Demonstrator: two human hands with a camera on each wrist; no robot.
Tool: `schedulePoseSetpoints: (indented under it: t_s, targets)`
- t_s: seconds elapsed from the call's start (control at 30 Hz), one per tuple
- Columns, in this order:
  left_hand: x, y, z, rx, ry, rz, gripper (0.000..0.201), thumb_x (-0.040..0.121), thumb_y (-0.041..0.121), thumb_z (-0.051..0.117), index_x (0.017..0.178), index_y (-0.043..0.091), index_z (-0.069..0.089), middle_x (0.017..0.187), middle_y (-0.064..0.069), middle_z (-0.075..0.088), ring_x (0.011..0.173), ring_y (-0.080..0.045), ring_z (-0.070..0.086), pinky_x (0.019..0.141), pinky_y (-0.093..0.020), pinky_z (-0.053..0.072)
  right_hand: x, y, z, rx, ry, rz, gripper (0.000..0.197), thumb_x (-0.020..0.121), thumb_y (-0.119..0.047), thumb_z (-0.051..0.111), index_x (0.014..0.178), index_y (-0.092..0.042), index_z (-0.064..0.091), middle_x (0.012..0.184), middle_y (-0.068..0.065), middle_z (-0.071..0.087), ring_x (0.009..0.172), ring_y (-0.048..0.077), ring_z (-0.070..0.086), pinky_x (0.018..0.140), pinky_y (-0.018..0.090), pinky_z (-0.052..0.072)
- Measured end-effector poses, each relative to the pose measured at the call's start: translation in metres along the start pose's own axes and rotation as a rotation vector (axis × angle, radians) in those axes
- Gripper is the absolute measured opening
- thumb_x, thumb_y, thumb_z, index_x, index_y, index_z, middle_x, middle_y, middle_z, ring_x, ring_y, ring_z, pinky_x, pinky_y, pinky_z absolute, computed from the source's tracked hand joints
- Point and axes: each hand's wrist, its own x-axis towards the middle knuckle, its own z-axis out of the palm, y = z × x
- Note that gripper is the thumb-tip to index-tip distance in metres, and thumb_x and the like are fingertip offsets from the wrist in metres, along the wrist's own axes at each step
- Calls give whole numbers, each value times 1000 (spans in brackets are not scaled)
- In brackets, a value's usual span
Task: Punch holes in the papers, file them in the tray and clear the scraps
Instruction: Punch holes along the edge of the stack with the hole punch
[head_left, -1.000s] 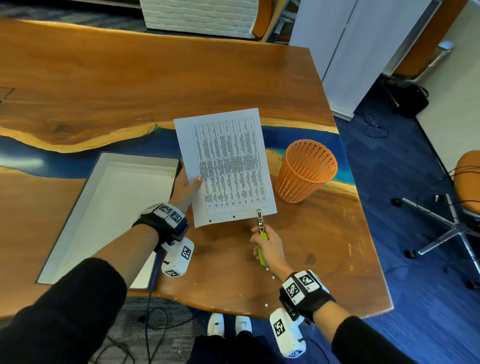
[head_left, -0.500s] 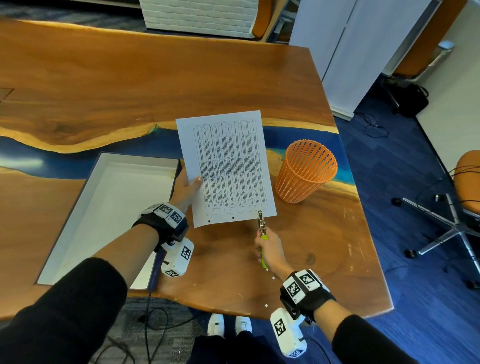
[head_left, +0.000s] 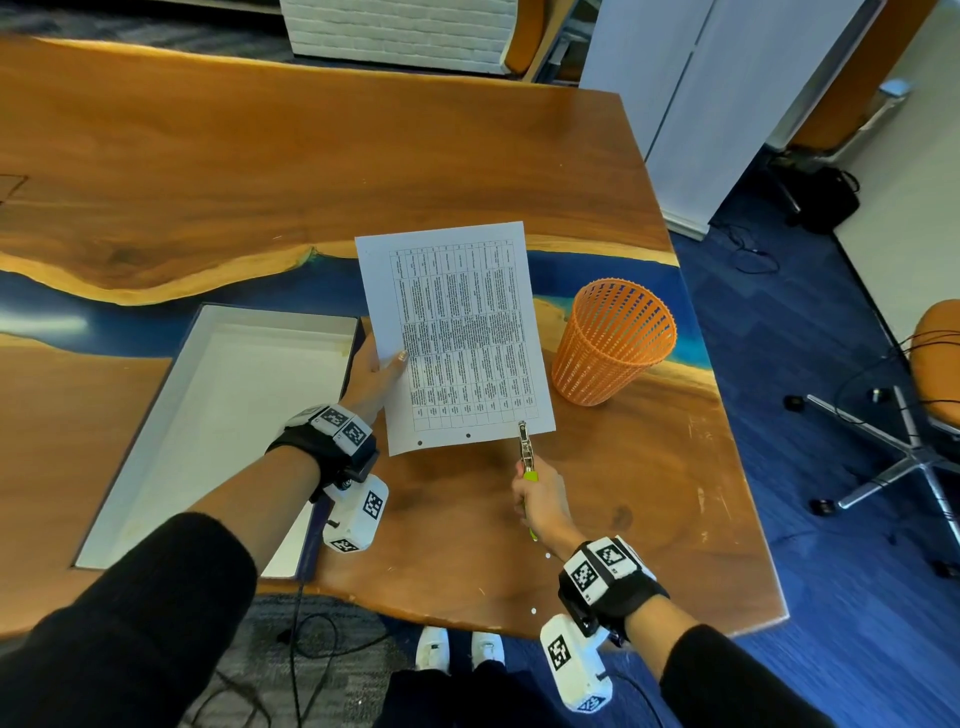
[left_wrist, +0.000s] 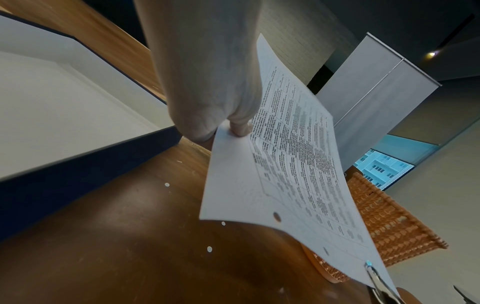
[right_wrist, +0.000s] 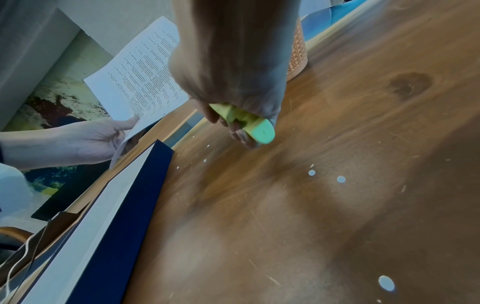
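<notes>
Shallow white rectangular tray with dark blue outer walls (head_left: 156, 441) lies on the wooden bench (head_left: 260, 171), leftmost. Right of the tray: left hand (head_left: 375, 375) pinches the printed white paper sheet (head_left: 457, 338) by its edge — sheet held above the bench, two holes along its near edge. Further right of the tray: right hand (head_left: 540, 501) wraps the green-handled metal hole punch (head_left: 525, 454), head on the sheet's near corner. Round white paper scraps (right_wrist: 340, 179) dot the bench — orange mesh plastic basket (head_left: 613, 343) farthest right.

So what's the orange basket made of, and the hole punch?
The basket looks like plastic: an even orange, moulded into thin ribs with open slots. The hole punch seems to be shiny metal at its silvery head, with green handles, probably plastic or rubber, which the right hand grips.
</notes>
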Motion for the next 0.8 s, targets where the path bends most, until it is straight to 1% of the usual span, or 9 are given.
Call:
schedulePoseSetpoints:
  t_s: [0.27,0.37,0.43,0.5,0.53,0.6,0.67,0.77,0.8]
  targets:
    - [4,0,0,-4,-23,8,50,96,9,51,144,8,36,138,-15,53,123,-33,55,101,-60,43,-1,1,-3,-36,-27,-8,23,47,0,44,61,-16,35,54,0,35,47,17,27,39,19,21]
    - [4,-1,1,-31,-40,14,52,96,13,53,144,8,35,139,-15,52,124,-32,55,101,-60,43,1,3,-3,-33,-20,-10,22,47,-3,44,63,-17,37,57,1,37,49,18,29,43,24,23]
    - [2,0,2,-51,-46,24,66,88,31,63,144,8,35,139,-13,53,124,-30,55,101,-55,45,1,4,-3,-33,-25,-21,23,61,0,48,70,-19,39,63,5,44,49,19,36,43,26,30]
    - [1,2,2,-54,-36,37,90,74,51,71,144,8,36,137,-11,55,121,-25,58,98,-46,50,1,4,-4,-13,-32,-47,34,76,5,48,87,-24,36,75,6,52,47,22,45,41,24,36]
    - [0,3,2,-55,-26,43,98,68,58,74,144,8,36,136,-9,56,120,-22,60,96,-41,52,0,4,-4,12,-29,-62,40,79,7,47,94,-25,31,81,6,54,47,23,49,41,24,38]
    - [-1,4,2,-60,-13,61,106,62,63,75,144,8,35,135,-9,57,117,-18,61,93,-35,54,-2,4,-5,61,-10,-85,52,79,9,51,97,-32,25,90,6,55,51,25,53,43,26,40]
    - [-1,4,0,-49,-12,55,99,68,58,74,144,7,36,132,-7,58,115,-15,63,92,-35,55,-4,3,-5,85,12,-108,59,78,6,59,102,-37,26,96,7,55,53,27,55,43,26,41]
    - [3,-5,-1,0,7,38,57,93,16,58,144,5,35,138,-14,52,123,-28,56,102,-55,44,-4,3,-6,89,0,-144,70,79,2,62,119,-45,27,95,9,57,55,27,57,44,24,43]
    - [5,-8,-1,13,17,33,52,96,8,52,144,6,34,140,-15,51,125,-31,54,103,-58,41,-4,3,-6,84,-11,-159,71,80,1,61,122,-46,29,92,9,57,55,27,57,43,23,43]
